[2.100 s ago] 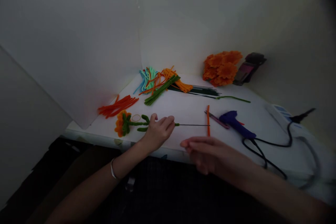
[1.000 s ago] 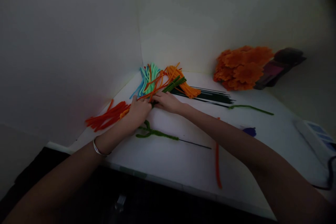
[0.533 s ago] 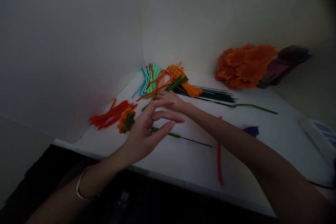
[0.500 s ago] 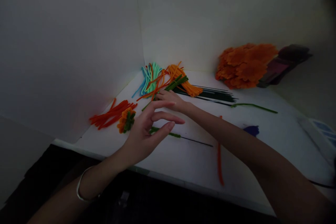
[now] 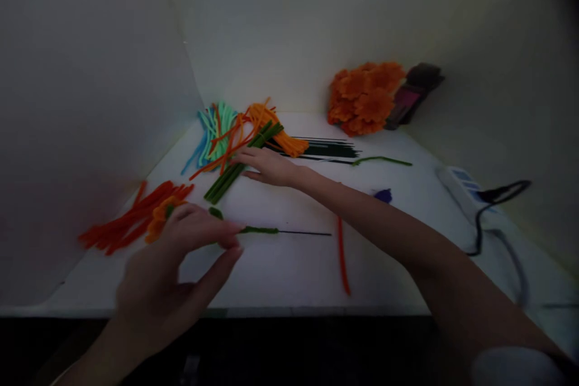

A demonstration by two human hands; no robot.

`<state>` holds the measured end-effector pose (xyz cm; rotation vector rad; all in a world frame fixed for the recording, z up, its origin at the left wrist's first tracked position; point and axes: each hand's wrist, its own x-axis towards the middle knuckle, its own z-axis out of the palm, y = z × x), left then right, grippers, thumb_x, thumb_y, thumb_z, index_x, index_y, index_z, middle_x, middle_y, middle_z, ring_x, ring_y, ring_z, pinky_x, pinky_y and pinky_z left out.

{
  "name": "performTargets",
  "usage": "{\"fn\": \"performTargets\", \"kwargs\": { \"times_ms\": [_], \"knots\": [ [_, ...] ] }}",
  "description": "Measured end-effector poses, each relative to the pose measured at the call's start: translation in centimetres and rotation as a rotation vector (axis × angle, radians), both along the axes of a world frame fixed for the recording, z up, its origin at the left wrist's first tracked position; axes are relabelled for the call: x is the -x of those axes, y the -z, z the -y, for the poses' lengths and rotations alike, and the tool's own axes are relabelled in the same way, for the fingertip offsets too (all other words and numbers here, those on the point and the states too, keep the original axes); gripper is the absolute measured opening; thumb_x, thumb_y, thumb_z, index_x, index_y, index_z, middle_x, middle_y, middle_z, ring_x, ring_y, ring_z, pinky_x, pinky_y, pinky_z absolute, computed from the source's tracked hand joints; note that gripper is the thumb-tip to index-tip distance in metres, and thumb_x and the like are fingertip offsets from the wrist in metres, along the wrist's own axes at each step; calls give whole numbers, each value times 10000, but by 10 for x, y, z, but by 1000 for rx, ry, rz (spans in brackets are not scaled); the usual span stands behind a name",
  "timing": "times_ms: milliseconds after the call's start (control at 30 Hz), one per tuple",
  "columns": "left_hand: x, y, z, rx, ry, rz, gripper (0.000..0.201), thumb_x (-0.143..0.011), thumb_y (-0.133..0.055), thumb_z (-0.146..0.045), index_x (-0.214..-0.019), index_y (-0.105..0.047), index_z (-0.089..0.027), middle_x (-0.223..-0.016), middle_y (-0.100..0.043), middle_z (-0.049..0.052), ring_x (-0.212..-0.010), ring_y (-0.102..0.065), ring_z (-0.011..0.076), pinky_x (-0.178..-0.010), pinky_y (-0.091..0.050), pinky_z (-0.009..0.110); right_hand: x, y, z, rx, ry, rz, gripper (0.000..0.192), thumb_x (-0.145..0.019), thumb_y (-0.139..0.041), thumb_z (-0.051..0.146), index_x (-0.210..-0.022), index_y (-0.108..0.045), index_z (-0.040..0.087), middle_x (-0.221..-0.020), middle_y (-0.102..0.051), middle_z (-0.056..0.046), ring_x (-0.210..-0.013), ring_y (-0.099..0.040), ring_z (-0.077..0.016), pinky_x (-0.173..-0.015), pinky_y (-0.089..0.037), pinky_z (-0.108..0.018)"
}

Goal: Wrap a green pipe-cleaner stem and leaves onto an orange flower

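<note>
My right hand point(image 5: 266, 166) reaches across the table to a bundle of green pipe cleaners point(image 5: 226, 182). Its fingers lie over one side of the bundle, and the thumb is on the near side. My left hand point(image 5: 172, 271) hovers near the front left, thumb and forefinger curved towards each other with a small gap. Just behind it is a pipe-cleaner flower with orange petals point(image 5: 158, 217), partly hidden by the hand. The flower's green-wrapped stem point(image 5: 262, 230) ends in bare dark wire, pointing right.
Red pipe cleaners point(image 5: 136, 217) lie at left, mint and blue ones point(image 5: 217, 132) and orange ones point(image 5: 289, 142) at the back. Dark wires point(image 5: 330, 148) lie beside them. Orange flowers point(image 5: 364, 99) stand by the back wall. A power strip point(image 5: 470, 193) with a cable is at right.
The view has shifted right. My left hand has come nearer the camera and lower, its thumb and forefinger closer together. My right hand stays at the green bundle.
</note>
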<state>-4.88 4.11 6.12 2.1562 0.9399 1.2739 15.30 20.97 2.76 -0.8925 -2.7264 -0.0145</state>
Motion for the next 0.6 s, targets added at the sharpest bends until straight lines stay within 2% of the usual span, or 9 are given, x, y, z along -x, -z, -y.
{"fn": "performTargets", "kwargs": {
  "times_ms": [33,133,267,367,467,533,600],
  "knots": [
    [3,1,0,-17,-19,-41,369,-722,-597,-39,-1006,-576,-273,-821,-624,-28,-829,-571,141,-841,-428,324,-16,-3,3,-6,49,-10,289,-855,-480,231,-1142,-516,221,-1164,-557,-35,-1007,-510,-141,-745,-368,-225],
    [6,0,-2,-106,-82,-2,380,-695,-617,-53,-979,-600,-306,-803,-624,-40,-759,-563,153,-765,-454,349,-79,-11,14,-25,249,-54,202,-875,-428,231,-956,-604,177,-889,-643,-43,-745,-560,-139,-637,-374,-238],
    [-2,-8,-2,-133,-89,38,346,-691,-614,-47,-927,-635,-299,-751,-625,-34,-675,-544,143,-627,-474,320,-171,-11,30,-62,453,-118,160,-817,-516,295,-817,-629,181,-668,-612,-45,-546,-491,-137,-544,-345,-264],
    [-8,-14,2,-129,-68,78,335,-694,-604,-37,-916,-646,-283,-737,-627,-23,-657,-552,140,-590,-479,308,-218,-4,38,-115,562,-185,202,-795,-538,389,-744,-618,210,-573,-558,-34,-483,-417,-138,-545,-362,-308],
    [-7,-14,6,-132,-71,35,305,-703,-597,-43,-888,-652,-280,-727,-621,-19,-706,-568,144,-624,-479,303,-228,2,43,-93,568,-213,220,-802,-516,442,-760,-606,245,-559,-564,-16,-473,-434,-144,-549,-390,-327],
    [-2,-12,4,-144,-69,28,273,-725,-585,-64,-881,-645,-279,-714,-608,-19,-720,-568,140,-622,-466,289,-210,3,41,-53,515,-205,193,-814,-505,402,-797,-613,243,-584,-601,-23,-483,-475,-150,-519,-383,-315],
    [5,-9,-7,-138,-116,-17,242,-760,-570,-107,-923,-618,-279,-750,-607,-19,-712,-564,132,-635,-455,284,-175,2,34,-9,426,-181,162,-814,-514,341,-839,-624,224,-636,-635,-35,-517,-519,-153,-508,-380,-296]
  ]
}}
